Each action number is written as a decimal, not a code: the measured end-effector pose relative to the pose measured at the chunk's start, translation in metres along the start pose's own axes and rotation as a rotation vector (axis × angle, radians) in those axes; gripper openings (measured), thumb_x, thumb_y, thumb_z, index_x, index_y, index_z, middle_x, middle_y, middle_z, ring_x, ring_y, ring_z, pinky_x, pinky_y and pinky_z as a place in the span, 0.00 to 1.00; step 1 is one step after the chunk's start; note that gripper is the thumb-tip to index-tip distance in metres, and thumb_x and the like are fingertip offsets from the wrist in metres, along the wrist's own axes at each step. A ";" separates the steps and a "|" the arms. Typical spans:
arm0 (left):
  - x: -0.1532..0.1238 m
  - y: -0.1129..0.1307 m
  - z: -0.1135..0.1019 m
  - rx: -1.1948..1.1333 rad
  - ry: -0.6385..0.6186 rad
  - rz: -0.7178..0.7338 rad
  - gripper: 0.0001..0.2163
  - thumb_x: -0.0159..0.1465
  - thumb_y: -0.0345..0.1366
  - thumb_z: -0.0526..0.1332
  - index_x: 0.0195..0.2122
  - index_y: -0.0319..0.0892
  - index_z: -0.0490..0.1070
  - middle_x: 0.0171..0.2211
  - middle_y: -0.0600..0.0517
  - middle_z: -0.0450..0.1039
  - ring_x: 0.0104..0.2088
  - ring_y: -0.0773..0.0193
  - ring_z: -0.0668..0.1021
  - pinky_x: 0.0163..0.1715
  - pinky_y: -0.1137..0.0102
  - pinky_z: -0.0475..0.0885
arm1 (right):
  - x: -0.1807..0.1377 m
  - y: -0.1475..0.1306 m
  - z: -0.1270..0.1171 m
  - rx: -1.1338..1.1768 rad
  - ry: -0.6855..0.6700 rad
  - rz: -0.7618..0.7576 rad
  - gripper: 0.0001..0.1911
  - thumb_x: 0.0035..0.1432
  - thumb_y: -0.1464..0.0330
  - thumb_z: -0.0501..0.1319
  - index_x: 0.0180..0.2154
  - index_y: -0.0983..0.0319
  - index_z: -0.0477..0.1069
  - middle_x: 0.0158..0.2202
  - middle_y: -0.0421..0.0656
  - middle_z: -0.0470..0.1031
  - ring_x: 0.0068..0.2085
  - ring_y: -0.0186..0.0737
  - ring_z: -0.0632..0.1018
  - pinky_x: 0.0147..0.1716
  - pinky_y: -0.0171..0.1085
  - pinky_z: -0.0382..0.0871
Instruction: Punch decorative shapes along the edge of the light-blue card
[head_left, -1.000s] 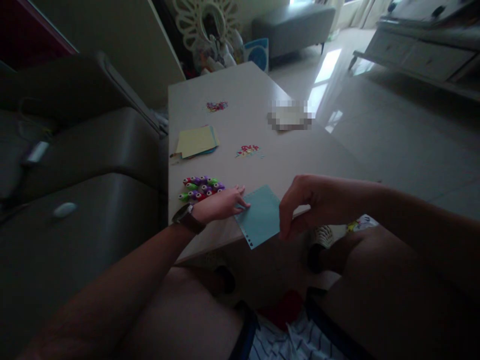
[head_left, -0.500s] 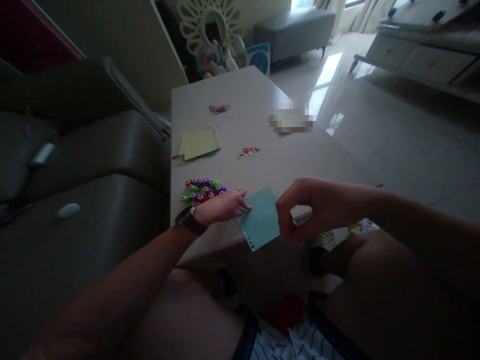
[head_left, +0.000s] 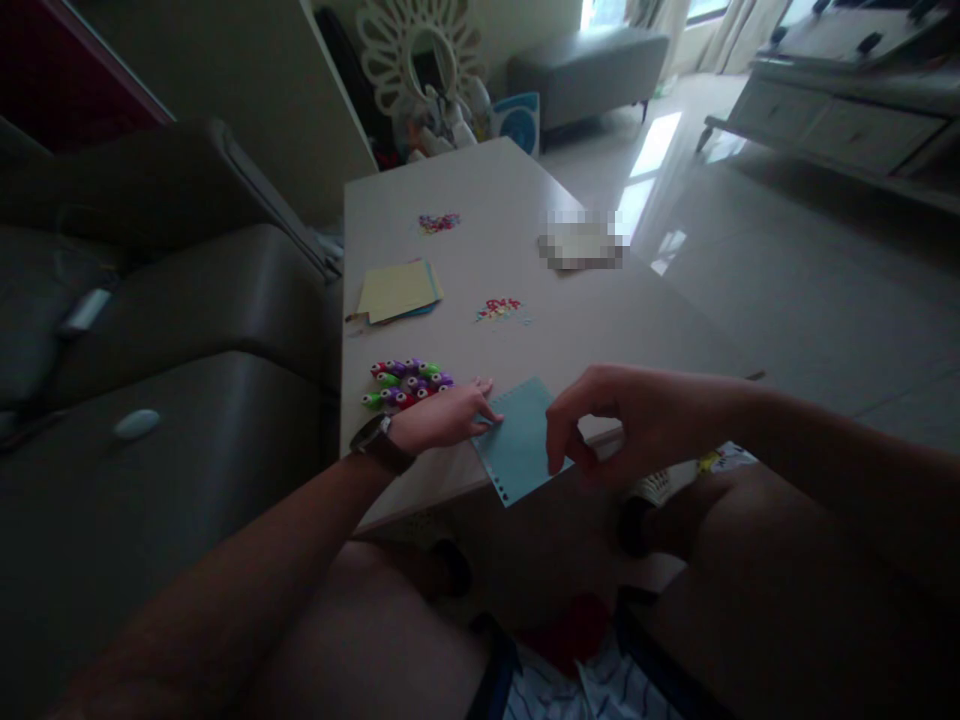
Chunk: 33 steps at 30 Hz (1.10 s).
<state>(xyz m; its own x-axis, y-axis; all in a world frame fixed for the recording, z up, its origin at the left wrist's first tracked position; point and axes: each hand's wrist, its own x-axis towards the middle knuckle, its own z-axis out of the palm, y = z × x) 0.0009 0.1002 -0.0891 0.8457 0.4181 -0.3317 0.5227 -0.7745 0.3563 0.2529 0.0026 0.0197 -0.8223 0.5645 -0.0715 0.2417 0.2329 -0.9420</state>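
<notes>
A light blue sheet of loose-leaf paper (head_left: 521, 440) lies at the table's near edge, its lower corner overhanging. Punched holes run along its left side. My left hand (head_left: 450, 412), a watch on its wrist, rests with fingers apart, one fingertip on the sheet's left margin. At the opposite side, my right hand (head_left: 592, 425) is curled in a pinch around the sheet's right edge; the exact contact of its thumb is hard to see. Beside my left hand sits a cluster of small red, green and purple pieces with eye-like white ends (head_left: 405, 380).
Farther up the white table (head_left: 637, 310) are a stack of yellow and blue paper (head_left: 401, 290), two piles of tiny colourful bits (head_left: 499, 308) and a blurred-out item (head_left: 581, 245). A grey sofa (head_left: 247, 440) borders the table's left side.
My right hand's fingertips have shifted slightly left, farther over the blue sheet, and more of its right corner shows below them. My left hand has stayed in place.
</notes>
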 end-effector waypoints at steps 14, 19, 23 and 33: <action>0.000 0.000 0.000 -0.003 0.019 0.024 0.13 0.66 0.31 0.64 0.51 0.45 0.80 0.69 0.41 0.58 0.68 0.47 0.63 0.67 0.54 0.59 | 0.000 -0.005 0.002 0.003 -0.017 0.054 0.14 0.51 0.75 0.66 0.42 0.62 0.77 0.29 0.36 0.74 0.29 0.31 0.73 0.31 0.31 0.67; 0.000 0.000 -0.001 0.022 0.004 0.020 0.14 0.67 0.33 0.63 0.54 0.46 0.78 0.69 0.40 0.57 0.68 0.46 0.62 0.66 0.55 0.59 | -0.001 -0.005 0.004 0.020 -0.027 0.067 0.14 0.51 0.74 0.67 0.42 0.62 0.78 0.29 0.37 0.75 0.30 0.32 0.73 0.32 0.32 0.68; -0.001 0.001 -0.001 -0.002 0.018 0.013 0.14 0.67 0.32 0.64 0.54 0.46 0.78 0.68 0.39 0.58 0.68 0.45 0.62 0.66 0.54 0.59 | 0.000 -0.003 0.004 0.071 -0.047 0.094 0.11 0.53 0.69 0.69 0.40 0.62 0.79 0.31 0.39 0.78 0.32 0.34 0.76 0.34 0.34 0.69; 0.000 0.000 -0.001 -0.025 -0.003 -0.006 0.15 0.67 0.31 0.63 0.54 0.44 0.78 0.69 0.39 0.56 0.69 0.47 0.61 0.67 0.54 0.56 | 0.001 0.004 0.004 0.131 -0.215 0.175 0.08 0.53 0.64 0.72 0.32 0.62 0.81 0.30 0.40 0.81 0.32 0.36 0.79 0.34 0.33 0.70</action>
<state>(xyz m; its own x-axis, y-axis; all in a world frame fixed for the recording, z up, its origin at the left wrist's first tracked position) 0.0011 0.1004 -0.0886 0.8423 0.4212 -0.3364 0.5302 -0.7597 0.3764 0.2509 0.0006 0.0146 -0.8675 0.4035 -0.2908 0.3323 0.0350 -0.9425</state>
